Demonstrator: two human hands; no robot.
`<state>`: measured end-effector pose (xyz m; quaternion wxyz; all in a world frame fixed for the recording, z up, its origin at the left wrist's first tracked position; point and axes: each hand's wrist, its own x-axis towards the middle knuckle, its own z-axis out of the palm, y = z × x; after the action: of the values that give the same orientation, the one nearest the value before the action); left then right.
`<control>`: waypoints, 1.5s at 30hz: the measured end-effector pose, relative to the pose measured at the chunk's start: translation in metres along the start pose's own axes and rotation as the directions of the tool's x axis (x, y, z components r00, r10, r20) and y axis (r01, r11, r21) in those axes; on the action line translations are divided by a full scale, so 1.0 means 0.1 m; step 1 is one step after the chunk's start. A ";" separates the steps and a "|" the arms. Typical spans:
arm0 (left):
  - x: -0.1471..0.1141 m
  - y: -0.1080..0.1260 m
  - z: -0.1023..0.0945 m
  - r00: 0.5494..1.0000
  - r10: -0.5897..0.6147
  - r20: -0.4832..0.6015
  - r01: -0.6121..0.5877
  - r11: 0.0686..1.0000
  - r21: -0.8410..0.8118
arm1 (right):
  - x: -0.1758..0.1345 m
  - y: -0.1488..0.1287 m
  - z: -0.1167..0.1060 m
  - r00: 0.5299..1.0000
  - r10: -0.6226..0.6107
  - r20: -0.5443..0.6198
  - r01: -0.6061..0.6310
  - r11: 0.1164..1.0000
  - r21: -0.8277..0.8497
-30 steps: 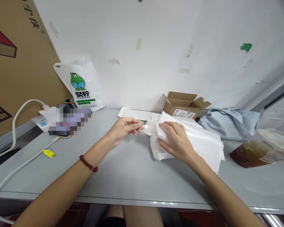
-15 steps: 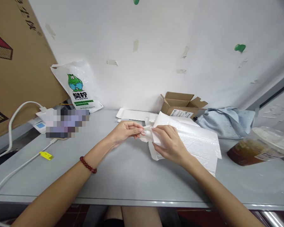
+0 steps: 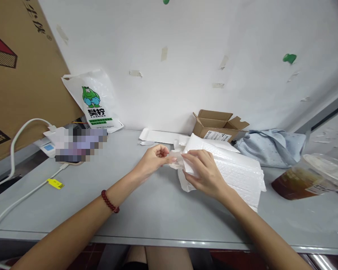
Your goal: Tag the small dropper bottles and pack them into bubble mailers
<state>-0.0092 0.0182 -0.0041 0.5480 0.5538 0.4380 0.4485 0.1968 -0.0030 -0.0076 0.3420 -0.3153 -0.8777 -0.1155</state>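
Just left of the desk's middle, my left hand (image 3: 154, 159) has its fingers curled and its thumb laid along a small translucent piece of film (image 3: 175, 160). My right hand (image 3: 204, 170) pinches the other side of this film with thumb and fingers bent. The exact grip at the fingertips is partly hidden. Under and behind the right hand lies a crinkled white plastic packaging sheet (image 3: 236, 168), spreading to the right. A small white scrap (image 3: 146, 143) lies beyond my left hand, beside a flat white box (image 3: 163, 135).
An open cardboard box (image 3: 216, 125) stands by the wall, with a light blue cloth pouch (image 3: 270, 148) to its right. A drink cup (image 3: 298, 180) stands at the right. At the left are a blurred phone (image 3: 83, 144), white cables (image 3: 25, 198), a plastic bag (image 3: 94, 101) and a large carton (image 3: 30, 82).
My left thumb has straightened along the film, and the left fingers have lifted and curled away from it. My right hand stays nearly in place. The view has shifted slightly.
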 end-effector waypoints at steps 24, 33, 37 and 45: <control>0.13 0.17 -0.37 0.985 -0.087 -0.152 0.039 0.955 -0.295 | 0.03 0.00 -0.08 0.981 0.144 0.127 -0.112 0.966 -0.233; 0.09 0.18 -0.33 0.997 -0.076 -0.031 0.069 0.980 -0.187 | 0.01 -0.01 -0.05 0.975 0.143 0.173 -0.104 0.971 -0.217; 0.08 0.21 -0.34 0.992 -0.126 -0.025 0.118 0.971 -0.206 | 0.04 0.01 -0.10 0.992 0.081 0.094 -0.068 0.988 -0.138; 0.06 0.24 -0.35 0.988 -0.155 -0.006 0.151 0.969 -0.195 | 0.05 0.04 -0.14 0.999 0.016 -0.042 -0.017 0.999 -0.034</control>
<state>-0.0420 0.0314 0.0198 0.6277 0.4573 0.4394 0.4514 0.2040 -0.0039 0.0061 0.3558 -0.3259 -0.8655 -0.1346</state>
